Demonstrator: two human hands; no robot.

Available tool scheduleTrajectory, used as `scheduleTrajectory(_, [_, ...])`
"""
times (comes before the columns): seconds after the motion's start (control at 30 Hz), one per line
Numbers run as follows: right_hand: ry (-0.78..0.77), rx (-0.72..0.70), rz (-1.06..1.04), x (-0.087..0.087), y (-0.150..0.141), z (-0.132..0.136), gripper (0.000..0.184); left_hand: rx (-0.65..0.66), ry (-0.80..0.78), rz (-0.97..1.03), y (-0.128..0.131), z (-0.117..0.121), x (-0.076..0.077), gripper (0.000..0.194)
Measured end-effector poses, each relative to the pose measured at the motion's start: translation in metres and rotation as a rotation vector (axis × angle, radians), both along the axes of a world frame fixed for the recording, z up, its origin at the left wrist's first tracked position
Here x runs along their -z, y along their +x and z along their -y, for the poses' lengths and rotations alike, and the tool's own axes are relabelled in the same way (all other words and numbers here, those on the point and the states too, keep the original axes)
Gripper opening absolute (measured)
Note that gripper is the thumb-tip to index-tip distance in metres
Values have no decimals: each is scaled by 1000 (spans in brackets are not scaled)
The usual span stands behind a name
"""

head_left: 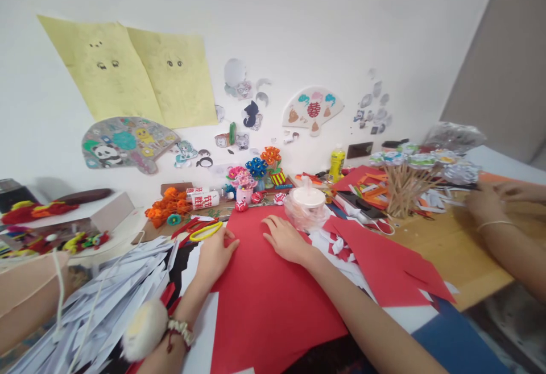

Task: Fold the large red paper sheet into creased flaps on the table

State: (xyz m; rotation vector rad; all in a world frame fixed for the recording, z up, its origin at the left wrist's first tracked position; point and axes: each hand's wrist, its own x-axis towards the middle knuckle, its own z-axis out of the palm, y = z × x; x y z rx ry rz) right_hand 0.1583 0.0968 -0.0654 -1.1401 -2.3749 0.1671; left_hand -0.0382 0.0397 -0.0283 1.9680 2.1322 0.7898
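A large sheet of red paper lies in front of me. My right hand rests flat on its upper part, fingers spread and holding nothing. At the sheet's left edge is my left hand, its thumb and fingers apart and touching the paper. Against the back of that hand shows a yellow loop, perhaps a scissors handle; whether the hand touches it I cannot tell. On my left wrist are a beaded bracelet and a fluffy white ball.
White paper strips pile up at left. A lidded cup stands beyond my right hand, near more red sheets. Pipe-cleaner flowers and a yellow bottle line the wall. Another person's hands are at right.
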Motion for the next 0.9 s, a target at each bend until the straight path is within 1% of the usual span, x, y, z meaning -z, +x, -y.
scheduleTrajectory(0.07, [3, 2, 21, 6, -1, -1, 44, -24, -14, -10, -1, -1, 1, 11])
scheduleTrajectory(0.13, [-9, -11, 40, 9, 0, -2, 47, -38, -26, -10, -2, -1, 1, 15])
scheduleTrajectory(0.23, [-42, -18, 53, 10, 0, -4, 48, -41, -34, 5, -4, -1, 1, 18])
scheduleTrajectory(0.37, [-67, -20, 57, 11, 0, -5, 49, -42, -33, 41, -4, 0, 0, 17])
scheduleTrajectory(0.63, [-63, 10, 40, 11, -2, -5, 50, -79, -55, 139, -8, 0, -1, 16])
scheduleTrajectory(0.7, [-60, 11, 20, 11, -2, -5, 49, -83, -70, 189, -10, 0, -1, 22])
scheduleTrajectory(0.8, [-49, 12, -39, 10, -1, -5, 48, -65, -107, 288, -13, 2, -3, 40])
scheduleTrajectory(0.9, [-28, 7, -136, 6, 0, -5, 45, -28, -221, 439, -15, 7, -8, 57])
